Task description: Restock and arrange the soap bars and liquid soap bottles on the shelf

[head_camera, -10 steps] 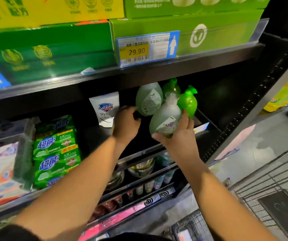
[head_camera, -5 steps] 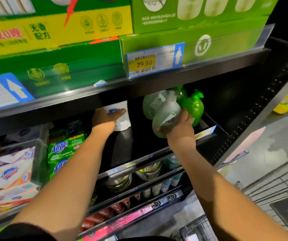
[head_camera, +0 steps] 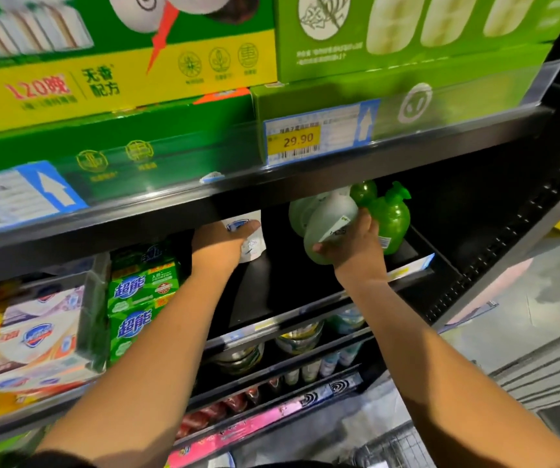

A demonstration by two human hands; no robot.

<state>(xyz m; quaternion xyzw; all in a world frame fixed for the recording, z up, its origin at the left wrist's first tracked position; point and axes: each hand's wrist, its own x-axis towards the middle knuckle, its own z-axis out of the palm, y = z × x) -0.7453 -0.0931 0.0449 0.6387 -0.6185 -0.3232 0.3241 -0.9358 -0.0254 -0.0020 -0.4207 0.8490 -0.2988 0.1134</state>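
On the middle shelf (head_camera: 288,292), toward its right end, a pale green liquid soap bottle (head_camera: 329,217) is held by the right hand (head_camera: 353,244). Its fingers (head_camera: 368,221) are curled round the belly and the thumb is pressed near the base. The bottle is tilted, its top leaning far and left under the upper shelf edge, and it appears to be lifted off the shelf floor rather than stood on it. This hold is judged to serve the setting of the bottle into the group at the back: a second pale bottle (head_camera: 297,214) is seen just behind it, a bright green pump bottle (head_camera: 391,217) stands just to its right, and a darker green one (head_camera: 363,192) is partly hidden behind. The left hand (head_camera: 218,244) is laid on a white refill pouch (head_camera: 253,241) farther left on the same shelf, with the thumb stretched across the pouch's front. The other fingers are hidden, so it cannot be told whether the pouch is gripped or only steadied; it is probably being kept upright or shifted so that room is left for the bottles. The held bottle is translucent and rounded, wide at the base, with a white label turned near; its print is too blurred to be read. Green packs of soap bars (head_camera: 140,298) are stacked at the left, facing out.
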